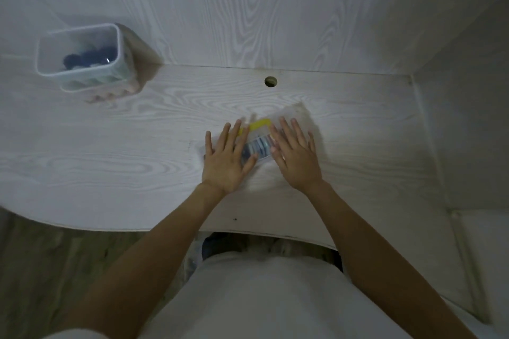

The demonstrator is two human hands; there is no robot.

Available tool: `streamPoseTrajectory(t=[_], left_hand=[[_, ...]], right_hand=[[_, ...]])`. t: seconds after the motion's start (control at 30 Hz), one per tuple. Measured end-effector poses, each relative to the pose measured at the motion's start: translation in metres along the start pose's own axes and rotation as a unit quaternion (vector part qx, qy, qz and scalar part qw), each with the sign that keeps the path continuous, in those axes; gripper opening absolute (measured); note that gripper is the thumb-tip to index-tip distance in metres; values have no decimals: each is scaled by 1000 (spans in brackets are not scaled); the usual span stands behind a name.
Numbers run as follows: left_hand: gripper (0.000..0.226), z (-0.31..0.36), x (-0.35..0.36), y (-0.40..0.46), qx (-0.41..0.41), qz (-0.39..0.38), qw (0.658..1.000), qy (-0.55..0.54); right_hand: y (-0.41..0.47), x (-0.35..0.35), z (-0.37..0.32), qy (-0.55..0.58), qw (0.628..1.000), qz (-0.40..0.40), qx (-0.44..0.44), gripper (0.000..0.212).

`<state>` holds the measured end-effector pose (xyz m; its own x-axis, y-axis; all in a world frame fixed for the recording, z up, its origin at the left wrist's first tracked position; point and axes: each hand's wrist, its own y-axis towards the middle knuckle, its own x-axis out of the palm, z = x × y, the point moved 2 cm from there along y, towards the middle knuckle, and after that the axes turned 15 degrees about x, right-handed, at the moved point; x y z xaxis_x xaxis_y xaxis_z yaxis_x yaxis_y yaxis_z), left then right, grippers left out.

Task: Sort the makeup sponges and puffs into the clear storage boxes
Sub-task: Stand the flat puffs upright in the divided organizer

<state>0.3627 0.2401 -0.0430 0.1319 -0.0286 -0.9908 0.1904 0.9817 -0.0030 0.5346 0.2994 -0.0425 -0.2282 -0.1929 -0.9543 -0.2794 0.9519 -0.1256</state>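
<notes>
A clear storage box with a yellow clip (259, 138) sits in the middle of the white wood-grain desk (110, 146), with blue and white sponges or puffs showing through its lid. My left hand (227, 159) lies flat on the box's left side, fingers spread. My right hand (294, 155) lies flat on its right side, fingers spread too. Both palms rest on the lid. A second clear box (82, 58) stands open at the far left, with dark blue puffs (88, 59) inside and pale ones lower down.
A round cable hole (270, 81) is in the desk behind the box. Wood-grain wall panels close off the back and the right side. The desk's curved front edge is near my body, with floor showing below at the left.
</notes>
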Motion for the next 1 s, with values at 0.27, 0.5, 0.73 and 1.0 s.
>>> streamPoseTrajectory(t=[0.27,0.5,0.73,1.0], left_hand=[[88,-7,-4,5,80,-20,995,-50],[81,31,-5,35,220,38,974,36],[62,106,-6,126,278,108,954,30],[47,211,14,207,278,34,957,-72]], right_hand=[[-8,-3,9,-38,999,14,4,59],[-45,-25,96,-138,982,123,39,65],[-68,-59,180,-73,986,102,112,63],[-49,-74,233,-54,939,145,306,67]])
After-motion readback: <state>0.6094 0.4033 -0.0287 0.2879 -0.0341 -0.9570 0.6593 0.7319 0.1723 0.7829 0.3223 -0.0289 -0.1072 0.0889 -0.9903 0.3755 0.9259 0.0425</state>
